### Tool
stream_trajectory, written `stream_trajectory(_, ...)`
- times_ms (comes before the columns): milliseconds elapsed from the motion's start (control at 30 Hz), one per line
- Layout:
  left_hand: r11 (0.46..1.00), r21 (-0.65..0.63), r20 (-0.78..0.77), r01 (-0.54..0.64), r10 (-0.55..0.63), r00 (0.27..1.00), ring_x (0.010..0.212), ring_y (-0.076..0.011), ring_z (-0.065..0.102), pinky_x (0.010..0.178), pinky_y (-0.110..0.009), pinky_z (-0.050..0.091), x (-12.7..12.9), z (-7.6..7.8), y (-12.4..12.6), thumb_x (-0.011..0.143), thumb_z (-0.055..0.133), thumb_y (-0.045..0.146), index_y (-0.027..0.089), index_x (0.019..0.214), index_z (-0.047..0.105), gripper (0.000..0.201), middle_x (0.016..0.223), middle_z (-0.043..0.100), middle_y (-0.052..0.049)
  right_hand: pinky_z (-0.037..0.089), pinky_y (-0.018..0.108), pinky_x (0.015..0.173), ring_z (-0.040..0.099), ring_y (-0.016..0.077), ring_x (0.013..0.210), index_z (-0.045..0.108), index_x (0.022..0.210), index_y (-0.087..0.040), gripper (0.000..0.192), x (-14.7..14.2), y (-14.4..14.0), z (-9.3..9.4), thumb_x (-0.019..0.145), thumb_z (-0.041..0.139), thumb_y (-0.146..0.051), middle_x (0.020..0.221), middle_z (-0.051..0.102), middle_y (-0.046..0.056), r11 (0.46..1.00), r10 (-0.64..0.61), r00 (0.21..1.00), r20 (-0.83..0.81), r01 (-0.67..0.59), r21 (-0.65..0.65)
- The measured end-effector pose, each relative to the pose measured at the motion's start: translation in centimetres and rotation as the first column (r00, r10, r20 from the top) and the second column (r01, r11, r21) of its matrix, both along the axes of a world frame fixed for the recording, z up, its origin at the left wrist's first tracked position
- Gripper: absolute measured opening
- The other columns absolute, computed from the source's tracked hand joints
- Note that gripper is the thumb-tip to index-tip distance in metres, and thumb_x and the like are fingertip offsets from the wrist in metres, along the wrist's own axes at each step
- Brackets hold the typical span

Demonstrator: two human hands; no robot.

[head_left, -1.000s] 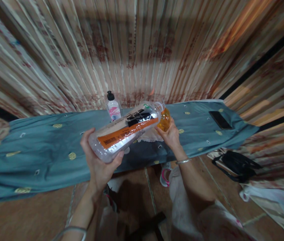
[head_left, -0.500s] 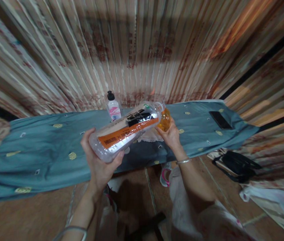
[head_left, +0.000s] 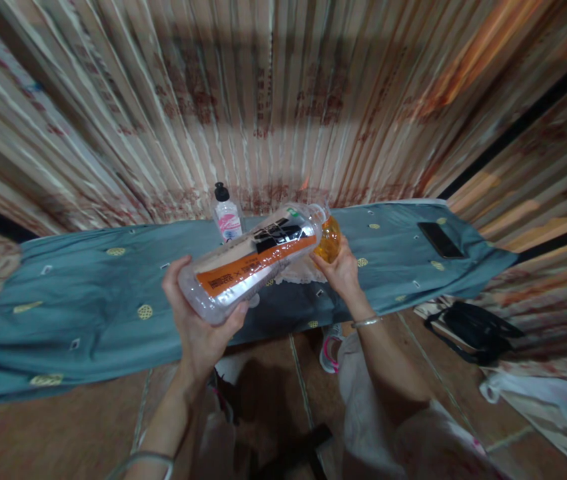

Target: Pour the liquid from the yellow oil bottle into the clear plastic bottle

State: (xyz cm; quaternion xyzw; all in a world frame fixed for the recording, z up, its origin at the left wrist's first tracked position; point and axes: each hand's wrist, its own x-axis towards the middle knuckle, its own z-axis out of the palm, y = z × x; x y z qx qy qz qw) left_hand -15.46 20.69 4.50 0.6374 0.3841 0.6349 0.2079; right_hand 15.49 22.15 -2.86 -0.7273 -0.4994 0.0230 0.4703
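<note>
Left hand point(head_left: 198, 320) | crept marginally rightward under the base of the large clear bottle point(head_left: 253, 261) | bottle's base edged with it, tilt and neck position as good as unaltered | right hand point(head_left: 342, 270) | lifted very slightly against the amber vessel point(head_left: 327, 239) | no other shift discernible.

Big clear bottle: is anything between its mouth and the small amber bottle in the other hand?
Nothing visible. The big clear bottle, tilted in the left hand, has its mouth right at the small amber bottle held by the right hand.
</note>
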Motion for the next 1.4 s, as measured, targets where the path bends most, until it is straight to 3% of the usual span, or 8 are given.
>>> stream_trajectory(733, 0.998, 0.055, -0.026, -0.005, 0.007, 1.0, 0.117, -0.0336, 0.063, 0.107, -0.056, 0.055, 0.0, -1.3, 0.5, 0.074, 0.09, 0.06, 0.031, 0.146, 0.053, 0.086, 0.134, 0.058, -0.012, 0.06, 0.058, 0.105, 0.073, 0.0419, 0.123, 0.052, 0.149, -0.015, 0.091, 0.6, 0.5, -0.7, 0.082, 0.079, -0.068, 0.137, 0.074, 0.023, 0.999, -0.002, 0.999, 0.036, 0.004, -0.038)
stream_trajectory(1133, 0.998, -0.046, 0.09, 0.031, -0.027, 0.996, 0.123, -0.0367, 0.061, 0.114, -0.058, 0.051, -0.1, -1.8, 0.5, 0.066, 0.093, 0.065, 0.028, 0.14, 0.053, 0.092, 0.135, 0.055, -0.013, 0.059, 0.059, 0.106, 0.073, 0.0423, 0.125, 0.053, 0.147, -0.014, 0.09, 0.4, 0.4, -0.2, 0.081, 0.08, -0.069, 0.137, 0.073, 0.025, 1.0, 0.029, 1.0, 0.002, -0.029, -0.006)
stream_trajectory(1400, 0.998, -0.022, 0.071, 0.055, -0.053, 0.996, 0.122, -0.0363, 0.06, 0.113, -0.057, 0.052, 0.8, -1.4, -0.1, 0.07, 0.093, 0.062, 0.028, 0.139, 0.052, 0.087, 0.134, 0.055, -0.012, 0.059, 0.059, 0.107, 0.075, 0.0415, 0.121, 0.057, 0.145, -0.013, 0.099, 1.4, 0.3, 0.0, 0.075, 0.081, -0.079, 0.134, 0.076, 0.024, 0.999, 0.051, 0.999, -0.006, -0.051, 0.004)
